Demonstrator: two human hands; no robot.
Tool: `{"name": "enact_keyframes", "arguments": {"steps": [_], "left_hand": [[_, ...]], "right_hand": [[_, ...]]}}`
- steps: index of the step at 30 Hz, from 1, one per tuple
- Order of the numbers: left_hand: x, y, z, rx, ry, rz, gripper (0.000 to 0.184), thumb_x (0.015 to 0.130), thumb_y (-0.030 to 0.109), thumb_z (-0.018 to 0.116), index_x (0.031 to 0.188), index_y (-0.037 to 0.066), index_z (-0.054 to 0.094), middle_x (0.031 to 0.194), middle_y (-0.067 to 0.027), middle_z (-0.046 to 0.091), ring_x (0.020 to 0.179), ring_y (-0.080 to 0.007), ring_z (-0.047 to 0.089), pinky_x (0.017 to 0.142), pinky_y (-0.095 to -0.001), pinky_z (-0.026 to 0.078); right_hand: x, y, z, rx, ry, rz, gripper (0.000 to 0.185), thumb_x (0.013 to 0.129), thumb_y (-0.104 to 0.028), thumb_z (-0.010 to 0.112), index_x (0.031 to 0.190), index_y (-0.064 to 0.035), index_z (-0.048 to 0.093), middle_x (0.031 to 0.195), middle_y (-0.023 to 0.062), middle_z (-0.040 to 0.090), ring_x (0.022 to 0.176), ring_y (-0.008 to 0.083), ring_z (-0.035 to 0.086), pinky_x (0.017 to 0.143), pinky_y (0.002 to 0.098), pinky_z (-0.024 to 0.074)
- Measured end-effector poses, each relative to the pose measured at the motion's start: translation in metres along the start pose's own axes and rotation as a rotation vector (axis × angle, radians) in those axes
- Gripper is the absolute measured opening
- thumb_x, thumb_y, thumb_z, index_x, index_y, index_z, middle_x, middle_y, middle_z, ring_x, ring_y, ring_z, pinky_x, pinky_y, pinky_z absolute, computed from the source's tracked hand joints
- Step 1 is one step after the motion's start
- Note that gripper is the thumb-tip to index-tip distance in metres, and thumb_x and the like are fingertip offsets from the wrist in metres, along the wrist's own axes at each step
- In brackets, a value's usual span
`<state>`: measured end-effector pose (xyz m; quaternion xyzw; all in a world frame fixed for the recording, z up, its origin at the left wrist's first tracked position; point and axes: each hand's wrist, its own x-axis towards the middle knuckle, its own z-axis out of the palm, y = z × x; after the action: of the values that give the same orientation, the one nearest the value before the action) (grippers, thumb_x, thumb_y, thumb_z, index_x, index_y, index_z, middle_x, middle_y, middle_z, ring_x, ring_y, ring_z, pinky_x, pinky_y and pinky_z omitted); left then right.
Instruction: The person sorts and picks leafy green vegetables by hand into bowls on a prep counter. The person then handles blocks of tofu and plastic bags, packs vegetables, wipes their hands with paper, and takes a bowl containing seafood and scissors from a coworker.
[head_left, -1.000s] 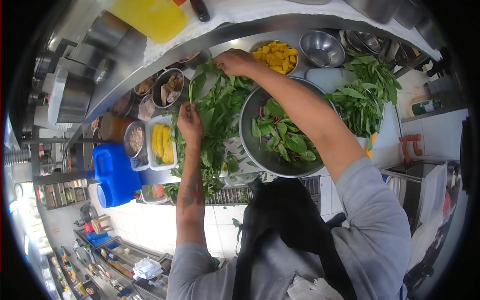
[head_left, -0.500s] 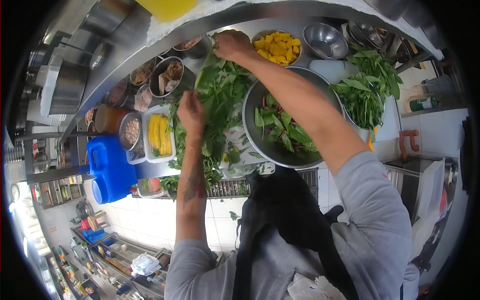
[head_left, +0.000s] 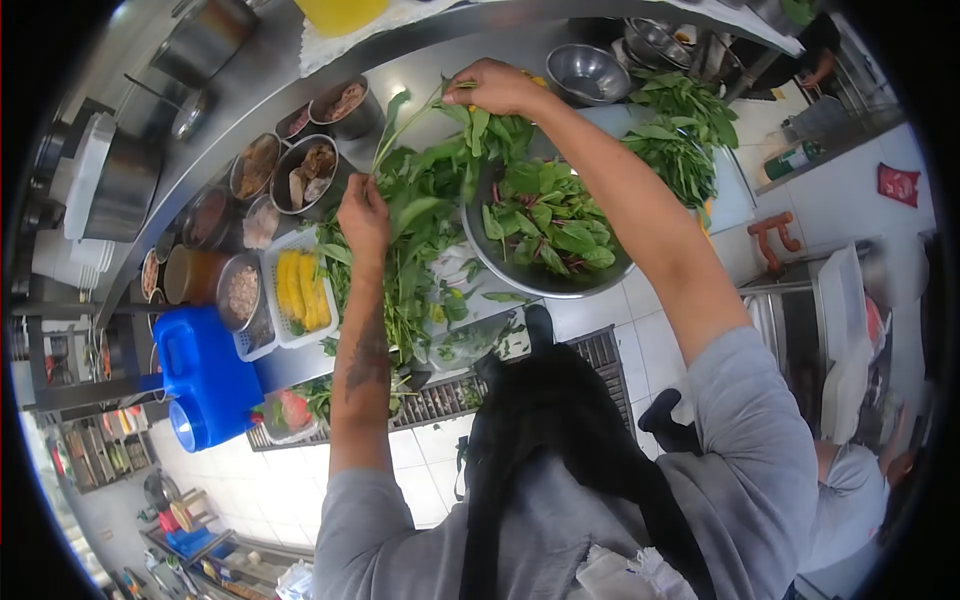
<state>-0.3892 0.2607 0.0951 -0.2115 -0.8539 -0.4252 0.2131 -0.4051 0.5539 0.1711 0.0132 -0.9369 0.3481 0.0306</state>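
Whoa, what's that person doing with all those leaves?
The person is holding leafy greens up over the counter with bare hands. The left hand pinches the low end of a thin green stem, and the right hand grips leafy sprigs higher up. Below is a messy heap of greens. Beside it, a big metal bowl holds loose leaves, some with reddish stems. Another leafy pile lies past the bowl.

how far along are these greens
Partway, it seems. Reddish-stemmed leaves in the steel bowl look done. The left hand and right hand hold a leafy stem. The green heap beneath probably remains; whether the bunches beyond do, I cannot tell.
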Motion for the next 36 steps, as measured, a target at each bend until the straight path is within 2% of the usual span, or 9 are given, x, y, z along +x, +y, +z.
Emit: {"name": "enact_keyframes", "arguments": {"steps": [3, 8, 11, 17, 19, 22, 26, 32, 36], "left_hand": [[-0.012, 0.002, 0.002, -0.034, 0.007, 0.087, 0.012, 0.096, 0.010, 0.059, 0.090, 0.000, 0.056, 0.081, -0.0240, 0.063, 0.073, -0.0473, 0.058, 0.061, -0.0451, 0.047], [-0.064, 0.037, 0.007, 0.019, -0.111, 0.200, 0.007, 0.095, 0.012, 0.059, 0.092, 0.006, 0.059, 0.081, -0.0213, 0.063, 0.076, -0.0449, 0.061, 0.064, -0.0482, 0.048], [-0.047, 0.017, 0.003, 0.094, 0.004, 0.184, 0.014, 0.096, 0.016, 0.059, 0.091, 0.003, 0.060, 0.079, -0.0236, 0.063, 0.073, -0.0466, 0.061, 0.061, -0.0494, 0.047], [0.048, -0.075, 0.013, 0.439, -0.139, 0.051, 0.041, 0.094, 0.039, 0.062, 0.104, -0.001, 0.067, 0.092, -0.0241, 0.070, 0.080, -0.0424, 0.068, 0.069, -0.0472, 0.054], [0.045, -0.066, 0.008, 0.505, 0.140, 0.321, 0.039, 0.095, 0.029, 0.064, 0.117, -0.003, 0.062, 0.099, -0.0216, 0.070, 0.088, -0.0360, 0.068, 0.079, -0.0408, 0.053], [-0.002, 0.040, -0.009, -0.178, -0.034, 0.036, 0.032, 0.092, 0.026, 0.070, 0.108, -0.001, 0.069, 0.093, -0.0138, 0.070, 0.083, -0.0239, 0.064, 0.075, -0.0348, 0.050], [-0.054, 0.133, 0.035, -0.329, -0.222, -0.047, 0.020, 0.092, 0.018, 0.070, 0.100, 0.001, 0.072, 0.085, -0.0086, 0.068, 0.074, -0.0157, 0.060, 0.070, -0.0284, 0.049], [-0.022, 0.225, 0.160, -0.223, -0.507, 0.174, 0.020, 0.091, 0.018, 0.067, 0.100, 0.002, 0.072, 0.087, -0.0168, 0.070, 0.080, -0.0295, 0.067, 0.076, -0.0360, 0.053], [0.015, 0.274, 0.327, -0.088, -0.656, 0.272, 0.022, 0.088, 0.018, 0.064, 0.103, 0.005, 0.073, 0.096, -0.0193, 0.071, 0.096, -0.0363, 0.069, 0.084, -0.0406, 0.054]], "right_hand": [[-0.029, -0.027, 0.009, 0.194, 0.143, 0.118, 0.040, 0.086, -0.041, 0.074, 0.109, -0.0079, 0.074, 0.105, 0.0147, 0.072, 0.091, 0.0295, 0.068, 0.082, 0.0414, 0.0531], [-0.025, -0.030, 0.026, 1.862, 0.980, 0.543, 0.023, 0.092, -0.019, 0.062, 0.107, -0.0019, 0.064, 0.097, 0.0140, 0.067, 0.086, 0.0274, 0.068, 0.075, 0.0412, 0.0576], [-0.057, -0.030, -0.016, 1.911, 0.878, 0.445, 0.021, 0.090, -0.012, 0.060, 0.109, -0.0014, 0.060, 0.099, 0.0139, 0.066, 0.085, 0.0287, 0.068, 0.074, 0.0424, 0.0589], [-0.181, 0.001, -0.083, 0.350, 0.937, 0.475, 0.042, 0.091, -0.034, 0.065, 0.116, -0.0010, 0.067, 0.100, 0.0179, 0.073, 0.089, 0.0313, 0.070, 0.084, 0.0440, 0.0533], [-0.212, 0.044, -0.122, -0.137, 1.021, 0.418, 0.032, 0.090, -0.034, 0.064, 0.110, -0.0108, 0.073, 0.090, 0.0140, 0.075, 0.089, 0.0324, 0.071, 0.082, 0.0437, 0.0539], [-0.234, 0.117, -0.140, -0.240, 0.797, 0.563, 0.037, 0.091, -0.037, 0.060, 0.123, -0.0195, 0.068, 0.115, 0.0166, 0.070, 0.112, 0.0348, 0.065, 0.096, 0.0506, 0.0492], [-0.252, 0.182, -0.072, -0.332, 0.161, 0.780, 0.054, 0.095, -0.039, 0.047, 0.147, -0.0290, 0.044, 0.162, 0.0133, 0.025, 0.149, 0.0410, 0.017, 0.114, 0.0708, 0.0163], [-0.252, 0.203, -0.065, -0.395, -0.232, 0.830, 0.061, 0.091, -0.028, 0.041, 0.146, -0.0021, 0.043, 0.163, 0.0226, 0.016, 0.151, 0.0435, 0.010, 0.115, 0.0701, 0.0087], [-0.265, 0.212, -0.067, -0.348, -0.079, 0.743, 0.059, 0.091, -0.030, 0.043, 0.145, -0.0072, 0.047, 0.161, 0.0236, 0.020, 0.150, 0.0447, 0.013, 0.114, 0.0708, 0.0108]]}}
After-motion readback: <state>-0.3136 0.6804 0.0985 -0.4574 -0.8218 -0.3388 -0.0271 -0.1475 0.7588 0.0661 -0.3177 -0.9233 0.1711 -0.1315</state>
